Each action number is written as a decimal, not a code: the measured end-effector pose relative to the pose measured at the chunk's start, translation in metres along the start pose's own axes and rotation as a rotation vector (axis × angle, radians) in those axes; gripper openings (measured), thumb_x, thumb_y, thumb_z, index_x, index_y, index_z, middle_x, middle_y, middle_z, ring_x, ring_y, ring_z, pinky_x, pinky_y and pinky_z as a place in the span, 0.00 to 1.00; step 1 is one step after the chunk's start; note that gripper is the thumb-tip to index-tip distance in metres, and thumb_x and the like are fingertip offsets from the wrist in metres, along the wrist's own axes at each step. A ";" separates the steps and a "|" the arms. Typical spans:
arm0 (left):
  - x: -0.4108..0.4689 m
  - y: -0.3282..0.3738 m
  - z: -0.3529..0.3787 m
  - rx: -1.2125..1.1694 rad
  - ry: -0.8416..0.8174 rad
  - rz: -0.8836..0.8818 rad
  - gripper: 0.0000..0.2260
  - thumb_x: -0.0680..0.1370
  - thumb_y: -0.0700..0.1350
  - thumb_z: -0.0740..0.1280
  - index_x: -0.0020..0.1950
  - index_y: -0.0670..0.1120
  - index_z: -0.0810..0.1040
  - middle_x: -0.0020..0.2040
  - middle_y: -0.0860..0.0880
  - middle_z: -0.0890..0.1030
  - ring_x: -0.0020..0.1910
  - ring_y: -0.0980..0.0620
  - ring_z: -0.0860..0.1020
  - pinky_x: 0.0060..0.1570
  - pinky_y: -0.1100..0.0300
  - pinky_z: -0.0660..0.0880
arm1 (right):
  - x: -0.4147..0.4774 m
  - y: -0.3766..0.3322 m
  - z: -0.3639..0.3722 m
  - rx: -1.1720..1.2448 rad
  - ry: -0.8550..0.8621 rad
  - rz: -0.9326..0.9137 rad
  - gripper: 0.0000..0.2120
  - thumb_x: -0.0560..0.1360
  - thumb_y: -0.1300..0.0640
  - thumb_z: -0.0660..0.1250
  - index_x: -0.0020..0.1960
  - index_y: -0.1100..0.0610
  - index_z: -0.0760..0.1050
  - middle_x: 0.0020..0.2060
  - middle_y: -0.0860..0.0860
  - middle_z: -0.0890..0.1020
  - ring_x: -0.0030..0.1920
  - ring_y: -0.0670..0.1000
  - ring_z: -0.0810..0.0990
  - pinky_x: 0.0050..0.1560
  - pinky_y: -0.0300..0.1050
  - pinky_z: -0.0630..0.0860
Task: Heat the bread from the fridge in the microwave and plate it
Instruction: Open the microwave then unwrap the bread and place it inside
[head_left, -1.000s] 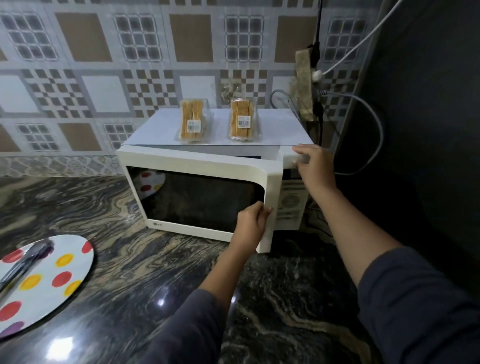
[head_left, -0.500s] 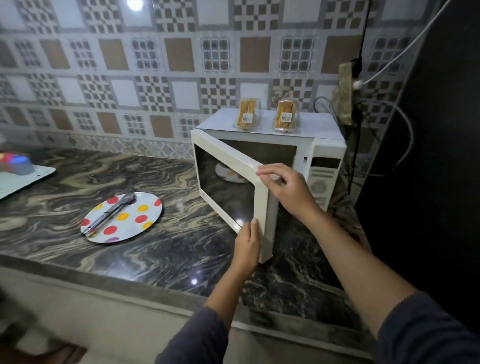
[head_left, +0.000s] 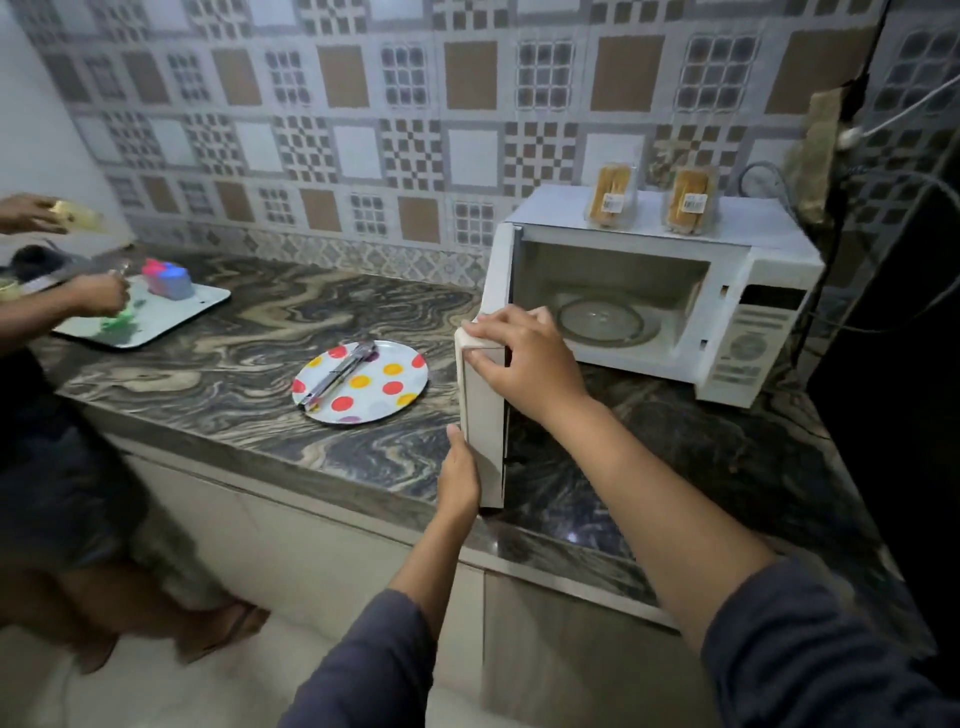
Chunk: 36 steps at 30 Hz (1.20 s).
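A white microwave (head_left: 753, 291) stands on the marble counter at the right, its door (head_left: 485, 415) swung fully open toward me. Inside, the glass turntable (head_left: 602, 322) is bare. My right hand (head_left: 524, 358) grips the door's top edge. My left hand (head_left: 460, 478) holds its lower outer edge. Two wrapped bread packs (head_left: 610, 195) (head_left: 688, 200) stand upright on top of the microwave. A white plate with coloured dots (head_left: 384, 395) lies on the counter left of the door, with metal tongs (head_left: 337, 374) on it.
Another person stands at the far left, with a hand (head_left: 101, 296) over a white tray (head_left: 156, 322) that holds a small colourful container (head_left: 166, 278). Cables (head_left: 883, 218) hang beside the microwave by a dark appliance (head_left: 909, 364) on the right. The counter edge (head_left: 311, 478) runs diagonally below.
The microwave door has swung from nearly shut to fully open. My right hand moved from the microwave's top corner to the door's top edge. The view pulled back and left.
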<state>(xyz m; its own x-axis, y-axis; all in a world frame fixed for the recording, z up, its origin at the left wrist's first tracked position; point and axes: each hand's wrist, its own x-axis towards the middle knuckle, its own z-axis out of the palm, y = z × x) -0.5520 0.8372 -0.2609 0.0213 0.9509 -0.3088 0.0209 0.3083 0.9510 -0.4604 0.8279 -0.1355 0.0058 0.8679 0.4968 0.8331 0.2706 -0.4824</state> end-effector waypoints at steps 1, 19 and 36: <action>0.002 0.003 -0.012 -0.010 0.000 -0.006 0.29 0.78 0.64 0.44 0.68 0.49 0.70 0.63 0.47 0.75 0.64 0.45 0.72 0.63 0.52 0.68 | 0.004 -0.009 0.010 -0.016 0.022 0.008 0.15 0.75 0.48 0.65 0.62 0.47 0.77 0.57 0.42 0.77 0.55 0.49 0.65 0.49 0.36 0.62; 0.023 0.012 -0.080 0.118 -0.045 0.062 0.32 0.78 0.65 0.43 0.68 0.48 0.71 0.67 0.45 0.74 0.66 0.45 0.71 0.68 0.48 0.65 | 0.021 -0.067 0.069 -0.095 0.063 0.132 0.21 0.76 0.59 0.61 0.68 0.50 0.70 0.67 0.46 0.71 0.64 0.53 0.64 0.61 0.41 0.65; -0.046 0.019 0.008 0.147 0.121 0.004 0.23 0.82 0.52 0.53 0.61 0.33 0.72 0.63 0.33 0.74 0.61 0.36 0.72 0.60 0.51 0.67 | -0.065 0.005 -0.037 0.120 0.154 0.283 0.21 0.77 0.61 0.61 0.70 0.56 0.67 0.70 0.51 0.68 0.72 0.50 0.63 0.71 0.43 0.60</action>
<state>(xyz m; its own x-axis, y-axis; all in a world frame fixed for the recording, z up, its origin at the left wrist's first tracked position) -0.5448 0.7995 -0.2291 -0.0990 0.9510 -0.2931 0.1667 0.3062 0.9373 -0.4363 0.7569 -0.1432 0.3181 0.8451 0.4297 0.7154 0.0834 -0.6937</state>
